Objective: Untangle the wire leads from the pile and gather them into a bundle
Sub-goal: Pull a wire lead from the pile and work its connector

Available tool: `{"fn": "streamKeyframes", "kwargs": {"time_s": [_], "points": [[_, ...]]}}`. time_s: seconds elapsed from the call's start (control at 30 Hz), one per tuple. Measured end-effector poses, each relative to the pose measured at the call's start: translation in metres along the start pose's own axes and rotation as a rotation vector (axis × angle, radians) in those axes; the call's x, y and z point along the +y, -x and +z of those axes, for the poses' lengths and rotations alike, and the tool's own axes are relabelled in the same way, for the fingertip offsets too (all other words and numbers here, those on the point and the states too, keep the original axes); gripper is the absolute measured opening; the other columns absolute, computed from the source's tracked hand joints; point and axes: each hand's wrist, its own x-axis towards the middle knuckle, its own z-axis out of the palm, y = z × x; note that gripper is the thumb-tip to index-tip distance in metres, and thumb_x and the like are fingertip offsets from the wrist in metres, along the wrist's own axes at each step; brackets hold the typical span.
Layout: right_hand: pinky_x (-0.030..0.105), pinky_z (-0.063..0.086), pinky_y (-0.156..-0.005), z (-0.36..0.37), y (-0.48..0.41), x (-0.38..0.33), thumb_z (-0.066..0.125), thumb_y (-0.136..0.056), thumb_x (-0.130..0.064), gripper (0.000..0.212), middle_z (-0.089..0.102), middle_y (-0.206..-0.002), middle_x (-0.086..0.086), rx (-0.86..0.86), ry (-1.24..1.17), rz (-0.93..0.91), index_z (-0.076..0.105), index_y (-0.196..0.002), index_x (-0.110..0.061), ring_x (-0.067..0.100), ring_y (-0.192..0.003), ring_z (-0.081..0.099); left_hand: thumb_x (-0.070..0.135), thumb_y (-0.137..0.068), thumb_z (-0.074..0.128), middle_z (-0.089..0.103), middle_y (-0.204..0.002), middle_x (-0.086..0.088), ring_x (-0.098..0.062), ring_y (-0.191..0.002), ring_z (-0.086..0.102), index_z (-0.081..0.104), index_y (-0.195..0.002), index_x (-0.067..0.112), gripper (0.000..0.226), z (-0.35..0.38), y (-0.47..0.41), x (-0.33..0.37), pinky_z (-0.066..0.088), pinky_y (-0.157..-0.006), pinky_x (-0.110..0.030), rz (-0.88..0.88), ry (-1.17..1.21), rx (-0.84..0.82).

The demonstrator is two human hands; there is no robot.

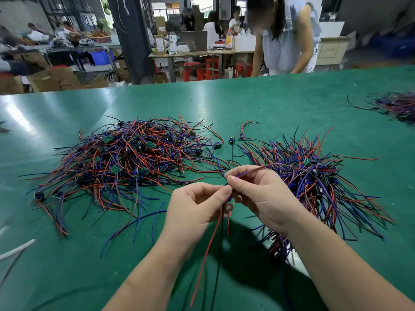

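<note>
We hold our hands together over the near edge of the desk (247,102). The left hand (197,205) and the right hand (260,194) meet at the fingertips, and both pinch one lead (211,243) at its small blue part. We grip it there, we judge, because that is where its strands join, so one grip controls the whole lead. Its red and black strands hang straight down toward us, clear of everything else. A purple strand runs up from the right fingers toward the wires on our right.

The pile (125,158) lies to the left of the hands, a loose knot of red, blue and black wire with small green boards caught in it. The bundle (314,187) lies to the right, partly under the right forearm. Its wires fan out more evenly, which suggests finished leads go there. With tangled wire on one side and sorted wire on the other, each lead has only a short way to travel.

Much of the pile remains. A further heap (397,106) sits far right, and another person (287,37) bends over the desk's far edge.
</note>
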Motion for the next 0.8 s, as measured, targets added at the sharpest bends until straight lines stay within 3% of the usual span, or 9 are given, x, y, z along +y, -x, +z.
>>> {"fn": "streamKeyframes", "kwargs": {"time_s": [0.13,0.23,0.37,0.5,0.57,0.63,0.73,0.8], "points": [[0.016,0.045,-0.050,-0.012,-0.005,-0.014,0.060,-0.083,0.007,0.015,0.061,-0.059,0.002,0.213,-0.048,-0.023,0.064,-0.077,-0.007,0.007,-0.048,0.055,0.020,-0.057,0.081,0.067,-0.057,-0.009,-0.012,-0.046,0.059,0.067,-0.068,0.008,0.021,-0.002,0.002,-0.001,0.048,-0.046,-0.019,-0.106,-0.139,-0.054],[0.013,0.046,-0.047,-0.036,-0.010,-0.030,0.060,-0.085,0.000,0.007,0.066,-0.062,0.004,0.377,-0.215,-0.060,0.064,-0.079,-0.003,0.006,-0.047,0.056,0.008,-0.069,0.081,0.065,-0.054,-0.007,-0.011,-0.043,0.058,0.065,-0.071,0.006,0.016,0.002,0.003,-0.004,0.041,-0.041,-0.014,-0.207,-0.219,-0.154],[0.014,0.048,-0.053,-0.048,-0.015,-0.029,0.052,-0.094,-0.007,0.015,0.067,-0.067,0.006,0.476,-0.377,-0.220,0.064,-0.086,-0.002,0.009,-0.054,0.061,0.014,-0.069,0.083,0.067,-0.057,-0.008,-0.014,-0.044,0.058,0.063,-0.072,0.009,0.021,-0.006,0.004,-0.002,0.040,-0.043,-0.015,-0.240,-0.354,-0.250],[0.018,0.050,-0.058,-0.053,-0.015,-0.034,0.042,-0.100,-0.006,0.019,0.062,-0.078,0.005,0.579,-0.359,-0.325,0.059,-0.091,-0.012,0.011,-0.059,0.064,0.017,-0.064,0.083,0.066,-0.056,-0.006,-0.016,-0.047,0.060,0.060,-0.077,0.006,0.029,-0.012,-0.002,-0.003,0.044,-0.044,-0.018,-0.202,-0.251,-0.064],[0.020,0.048,-0.054,-0.047,-0.012,-0.031,0.047,-0.095,-0.001,0.018,0.058,-0.078,0.007,0.492,-0.202,-0.258,0.056,-0.090,-0.015,0.012,-0.055,0.060,0.021,-0.057,0.079,0.066,-0.057,-0.005,-0.014,-0.049,0.063,0.058,-0.081,0.003,0.037,-0.013,-0.008,-0.004,0.049,-0.046,-0.020,-0.201,-0.066,0.054],[0.022,0.048,-0.055,-0.033,-0.007,-0.024,0.058,-0.089,-0.004,0.013,0.060,-0.082,0.010,0.211,0.046,-0.174,0.058,-0.094,-0.016,0.016,-0.059,0.060,0.023,-0.055,0.076,0.065,-0.057,-0.002,-0.012,-0.050,0.064,0.058,-0.082,0.003,0.037,-0.013,-0.010,-0.005,0.051,-0.048,-0.020,-0.194,0.052,0.101],[0.026,0.053,-0.068,-0.011,0.003,-0.006,0.077,-0.074,-0.009,0.034,0.069,-0.095,0.006,-0.180,0.458,-0.132,0.065,-0.104,-0.019,0.016,-0.071,0.063,0.027,-0.056,0.074,0.065,-0.059,-0.005,-0.011,-0.048,0.061,0.059,-0.076,0.005,0.033,-0.013,-0.011,-0.009,0.051,-0.046,-0.020,-0.204,0.119,0.093],[0.032,0.055,-0.078,0.000,0.006,0.002,0.081,-0.072,-0.009,0.032,0.072,-0.092,-0.002,-0.195,0.672,-0.227,0.070,-0.100,-0.018,0.017,-0.078,0.066,0.031,-0.058,0.072,0.063,-0.063,-0.007,-0.010,-0.048,0.058,0.060,-0.071,0.006,0.030,-0.011,-0.010,-0.011,0.051,-0.046,-0.021,-0.215,0.124,0.056]]}}
